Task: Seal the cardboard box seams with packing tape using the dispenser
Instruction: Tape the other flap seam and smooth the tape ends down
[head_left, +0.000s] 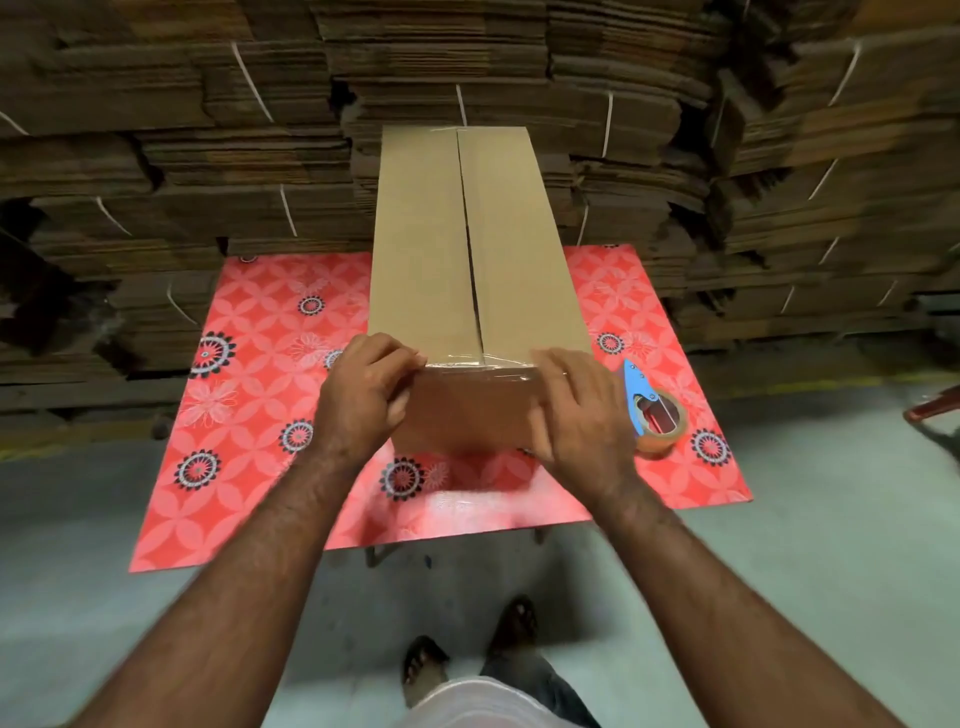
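Stacks of flattened brown corrugated cardboard bundles fill the top half of the frame. Red floral-patterned tabletop sits mid-frame. Long tan cardboard box lies on it at centre, top centre seam untaped along its length; clear tape strip runs across the near edge. Left hand at the box's near left corner, fingers curled, pressing the tape end. Right hand on the near right corner, fingers fairly straight, blurred. Blue tape dispenser with tan roll lies on the table just right of the right hand, untouched.
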